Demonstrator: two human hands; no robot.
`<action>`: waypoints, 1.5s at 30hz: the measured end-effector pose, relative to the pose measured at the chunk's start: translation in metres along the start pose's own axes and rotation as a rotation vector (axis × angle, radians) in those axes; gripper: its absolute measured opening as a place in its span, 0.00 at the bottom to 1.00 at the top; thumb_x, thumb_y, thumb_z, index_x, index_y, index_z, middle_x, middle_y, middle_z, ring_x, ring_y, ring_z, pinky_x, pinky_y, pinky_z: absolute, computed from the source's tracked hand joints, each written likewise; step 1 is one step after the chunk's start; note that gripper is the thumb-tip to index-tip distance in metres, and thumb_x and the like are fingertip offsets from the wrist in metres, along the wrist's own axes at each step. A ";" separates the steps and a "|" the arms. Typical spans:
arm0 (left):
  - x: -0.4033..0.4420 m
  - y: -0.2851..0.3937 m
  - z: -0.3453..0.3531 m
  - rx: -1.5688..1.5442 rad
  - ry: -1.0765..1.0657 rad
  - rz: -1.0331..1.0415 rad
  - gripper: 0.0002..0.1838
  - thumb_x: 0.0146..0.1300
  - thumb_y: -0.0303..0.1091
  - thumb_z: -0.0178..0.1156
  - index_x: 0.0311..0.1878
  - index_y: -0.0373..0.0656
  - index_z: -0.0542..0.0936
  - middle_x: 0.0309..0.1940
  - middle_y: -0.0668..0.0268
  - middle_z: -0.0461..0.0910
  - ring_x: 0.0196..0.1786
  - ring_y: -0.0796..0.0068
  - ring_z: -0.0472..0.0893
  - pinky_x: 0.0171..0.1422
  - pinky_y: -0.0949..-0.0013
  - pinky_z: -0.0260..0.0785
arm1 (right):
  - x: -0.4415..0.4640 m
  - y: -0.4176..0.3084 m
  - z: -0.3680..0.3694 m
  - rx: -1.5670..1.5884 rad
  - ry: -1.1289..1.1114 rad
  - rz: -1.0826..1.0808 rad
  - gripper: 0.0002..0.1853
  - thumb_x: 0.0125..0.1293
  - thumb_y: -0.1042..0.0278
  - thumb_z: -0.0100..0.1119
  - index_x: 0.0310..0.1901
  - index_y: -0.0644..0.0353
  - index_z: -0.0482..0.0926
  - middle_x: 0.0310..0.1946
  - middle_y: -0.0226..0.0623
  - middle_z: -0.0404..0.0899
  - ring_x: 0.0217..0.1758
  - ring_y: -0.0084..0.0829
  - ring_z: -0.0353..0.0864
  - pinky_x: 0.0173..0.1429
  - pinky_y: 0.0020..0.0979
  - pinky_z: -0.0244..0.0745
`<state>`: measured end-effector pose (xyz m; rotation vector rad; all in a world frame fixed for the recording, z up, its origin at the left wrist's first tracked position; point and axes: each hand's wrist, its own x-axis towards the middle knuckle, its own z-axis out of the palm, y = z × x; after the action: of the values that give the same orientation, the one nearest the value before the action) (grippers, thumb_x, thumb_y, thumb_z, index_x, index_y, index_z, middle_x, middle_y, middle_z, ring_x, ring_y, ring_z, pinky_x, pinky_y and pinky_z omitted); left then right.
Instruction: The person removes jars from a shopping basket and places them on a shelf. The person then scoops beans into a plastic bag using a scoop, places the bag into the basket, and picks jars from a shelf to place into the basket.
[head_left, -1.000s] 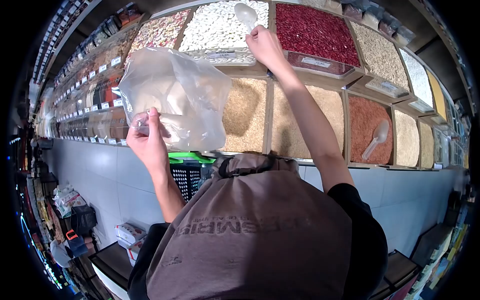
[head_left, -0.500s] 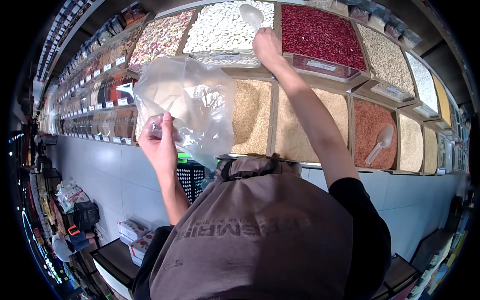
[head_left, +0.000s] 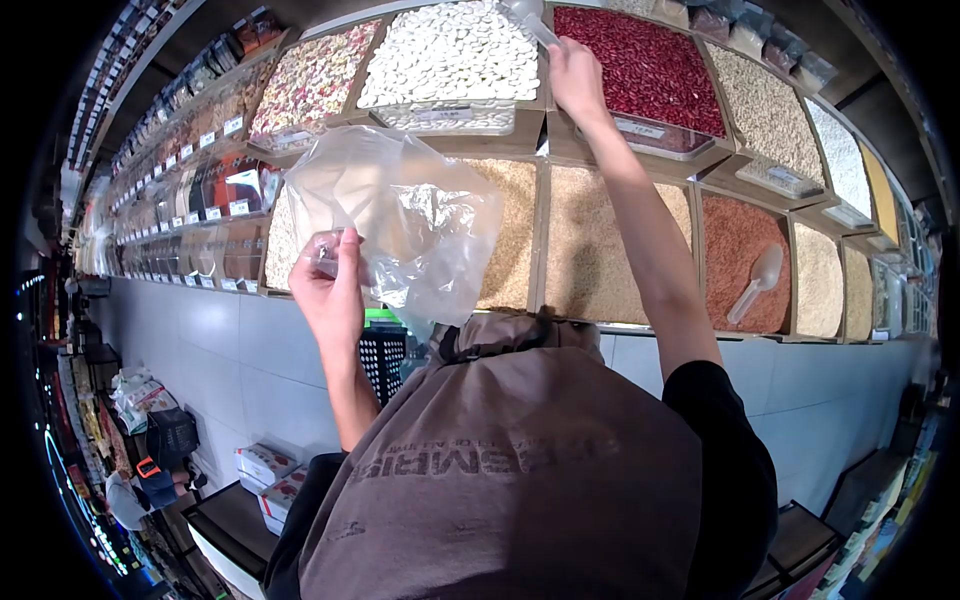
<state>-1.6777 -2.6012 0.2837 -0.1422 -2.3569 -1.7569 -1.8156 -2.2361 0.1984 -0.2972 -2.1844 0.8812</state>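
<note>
My left hand (head_left: 333, 285) pinches the edge of a clear plastic bag (head_left: 440, 225), which hangs open above the lower grain bins. In my right hand (head_left: 578, 80) is the handle of a clear plastic scoop (head_left: 536, 22), held where the white bean bin meets the red bean bin. The scoop's bowl is at the top edge of view, and I cannot tell whether anything lies in it. White beans (head_left: 450, 55) fill the bin left of that hand. Dark red kidney beans (head_left: 650, 75) lie under and right of it.
A second scoop (head_left: 757, 283) rests in the reddish-brown grain (head_left: 735, 240) at right. Multicoloured beans (head_left: 310, 80) fill the bin at upper left. Bins of pale grain (head_left: 610, 240) line the lower row. A black basket with a green edge (head_left: 380, 355) is low beside my body.
My right hand has moved right with the scoop, from over the white beans to the divider by the red beans. The bag has shifted slightly right and down.
</note>
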 end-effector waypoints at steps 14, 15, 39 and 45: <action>0.002 -0.007 0.022 -0.073 -0.175 -0.072 0.09 0.68 0.31 0.62 0.33 0.36 0.80 0.20 0.73 0.74 0.21 0.87 0.71 0.24 0.79 0.62 | -0.026 0.027 -0.142 -0.225 0.068 0.012 0.17 0.71 0.66 0.54 0.55 0.67 0.79 0.41 0.52 0.82 0.45 0.44 0.84 0.51 0.38 0.78; 0.002 -0.008 0.023 -0.057 -0.182 -0.077 0.09 0.68 0.31 0.62 0.33 0.36 0.80 0.20 0.73 0.74 0.21 0.87 0.71 0.24 0.79 0.62 | -0.026 0.028 -0.144 -0.308 0.079 -0.121 0.17 0.71 0.66 0.54 0.55 0.68 0.79 0.45 0.55 0.81 0.48 0.47 0.83 0.52 0.40 0.77; -0.019 -0.018 0.021 -0.123 -0.204 -0.140 0.09 0.68 0.31 0.62 0.32 0.37 0.80 0.19 0.74 0.75 0.19 0.87 0.72 0.24 0.79 0.64 | -0.038 0.032 -0.103 -0.508 -0.040 -0.207 0.16 0.71 0.70 0.52 0.57 0.66 0.77 0.49 0.54 0.78 0.45 0.53 0.82 0.48 0.45 0.81; -0.016 -0.018 0.023 -0.106 -0.222 -0.139 0.09 0.67 0.31 0.62 0.31 0.37 0.80 0.18 0.74 0.74 0.20 0.88 0.71 0.24 0.79 0.62 | -0.046 0.030 -0.110 -0.480 -0.052 -0.136 0.16 0.72 0.69 0.52 0.57 0.65 0.78 0.48 0.54 0.78 0.46 0.53 0.82 0.51 0.45 0.78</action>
<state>-1.6678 -2.5837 0.2574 -0.2030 -2.4784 -2.0285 -1.7063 -2.1794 0.2056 -0.3519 -2.4138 0.2832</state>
